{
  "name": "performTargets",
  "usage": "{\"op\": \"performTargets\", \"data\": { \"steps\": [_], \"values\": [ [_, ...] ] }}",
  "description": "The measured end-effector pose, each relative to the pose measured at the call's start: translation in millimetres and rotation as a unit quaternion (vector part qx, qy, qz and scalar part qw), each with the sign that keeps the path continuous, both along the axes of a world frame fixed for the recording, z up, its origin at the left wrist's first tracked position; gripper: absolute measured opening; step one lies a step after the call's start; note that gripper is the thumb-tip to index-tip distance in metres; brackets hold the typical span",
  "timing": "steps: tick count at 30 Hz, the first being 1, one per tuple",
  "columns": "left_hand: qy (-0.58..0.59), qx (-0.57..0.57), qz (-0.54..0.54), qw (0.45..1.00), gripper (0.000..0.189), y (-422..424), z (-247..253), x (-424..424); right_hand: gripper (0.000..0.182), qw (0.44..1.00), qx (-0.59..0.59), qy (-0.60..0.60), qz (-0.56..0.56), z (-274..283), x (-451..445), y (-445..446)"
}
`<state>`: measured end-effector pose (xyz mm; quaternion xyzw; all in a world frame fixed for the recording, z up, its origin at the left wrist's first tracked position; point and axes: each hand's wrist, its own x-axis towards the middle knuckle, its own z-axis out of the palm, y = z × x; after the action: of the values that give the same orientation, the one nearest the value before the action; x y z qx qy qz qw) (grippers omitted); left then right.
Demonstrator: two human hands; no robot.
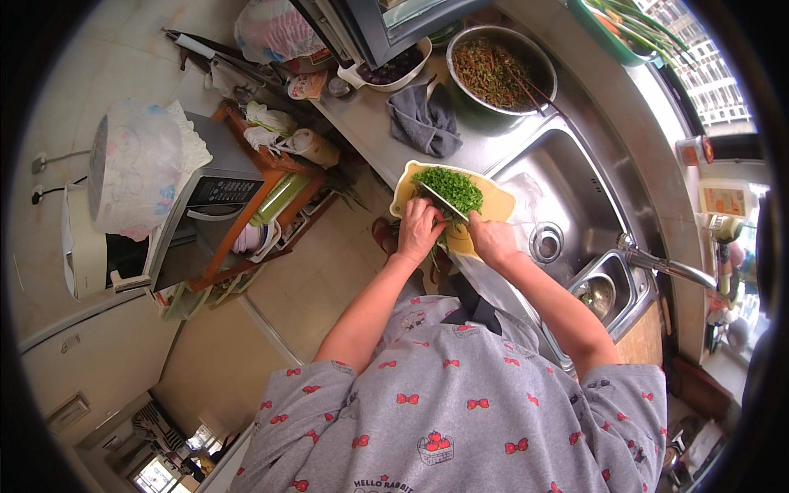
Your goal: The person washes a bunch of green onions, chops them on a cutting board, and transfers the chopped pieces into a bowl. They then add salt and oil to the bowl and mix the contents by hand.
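My right hand grips a kitchen knife, its blade slanting across a yellow cutting board with a pale raised rim. Against the blade rest the bent fingers of my left hand, which presses a bunch of leafy greens to the board. Some stems of the bunch hang past the board's near edge. Finely chopped greens are heaped on the far side of the blade. The knife's handle is mostly hidden in my right fist.
The board lies beside a steel sink with a faucet. Behind are a grey cloth, a steel pot of chopped food with chopsticks, and a white dish of dark fruit. A microwave on a wooden rack stands left.
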<state>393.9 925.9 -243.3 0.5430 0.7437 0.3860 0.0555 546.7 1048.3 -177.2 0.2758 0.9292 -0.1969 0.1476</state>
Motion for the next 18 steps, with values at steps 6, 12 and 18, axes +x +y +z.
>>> {"op": "performTargets", "data": {
  "steps": [6, 12, 18],
  "values": [
    [-0.002, -0.018, 0.01, 1.0, 0.03, -4, -7, 1, 0.019, 0.999, -0.005, -0.019, 0.033, 36, 1, 8],
    [0.004, -0.007, 0.002, 1.0, 0.032, -2, -3, 2, 0.011, 1.0, 0.018, 0.015, 0.004, -15, -4, -8],
    [-0.016, -0.035, 0.04, 0.998, 0.032, -4, -5, 9, 0.012, 0.996, 0.043, 0.077, -0.017, -34, 0, -22]
  ]
}}
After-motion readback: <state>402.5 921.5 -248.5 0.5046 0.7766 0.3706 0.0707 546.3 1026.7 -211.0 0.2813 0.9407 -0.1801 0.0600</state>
